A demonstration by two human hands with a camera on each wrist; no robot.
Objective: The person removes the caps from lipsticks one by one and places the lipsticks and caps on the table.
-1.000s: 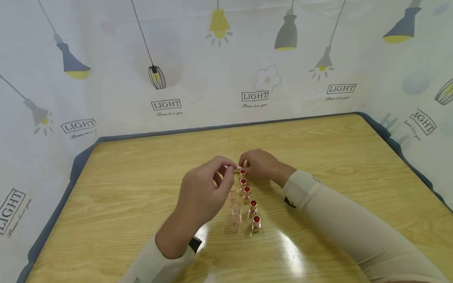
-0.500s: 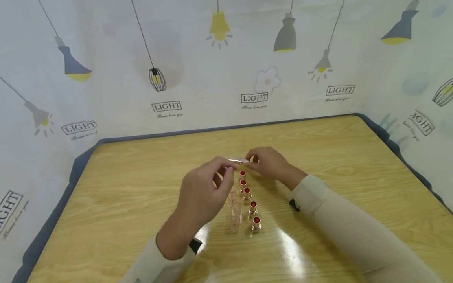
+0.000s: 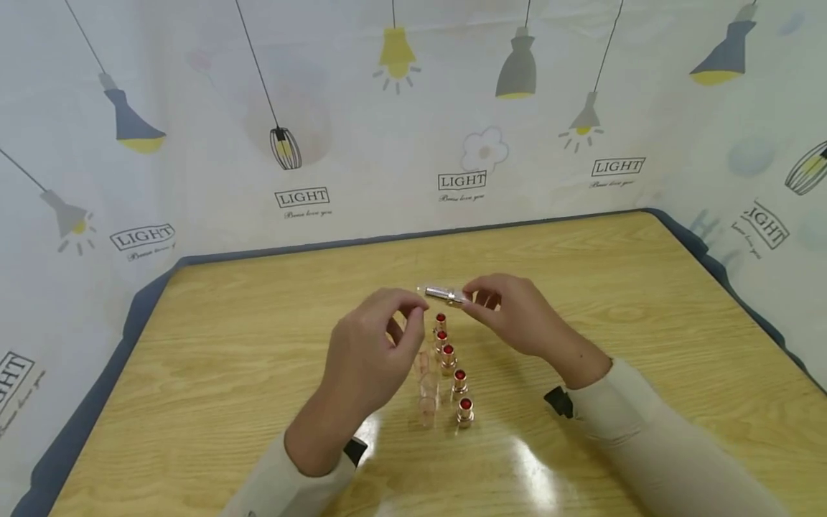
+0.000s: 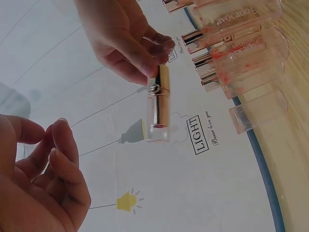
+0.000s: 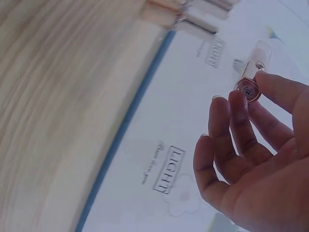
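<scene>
Above the table [image 3: 258,345], in mid-air: a capped lipstick [image 3: 444,294], pinched at its gold base between thumb and fingertips of the right hand [image 3: 523,316]. Held level, long axis running left to right across the head view, clear cap end pointing toward the left hand [image 3: 371,359], base end buried in the right-hand pinch.

Just beside that free cap end, but apart from it: the left hand, fingers curled, thumb and forefinger tips pressed together on nothing. Confirmed from the left wrist, with a clear gap between those closed fingertips and the tube [image 4: 159,104], and only the right hand's fingers [image 4: 145,58] on it. Seen end-on from the right wrist: the round base of the tube [image 5: 247,89], clamped between thumb and forefinger, the other fingers loosely fanned below.

Nearer of the two by contact, then, the right; nearer to the cap end, the left, off to that end's side and slightly lower.

Directly below the held tube, standing upright on the wood: a row of five open lipsticks [image 3: 450,357], red tips up, running toward the viewer. Along the row's left side, close by the left hand's knuckles: several clear caps [image 3: 426,388], partly hidden, number hard to tell. Behind it all, a backdrop [image 3: 323,108] printed with lamps and the word LIGHT.
</scene>
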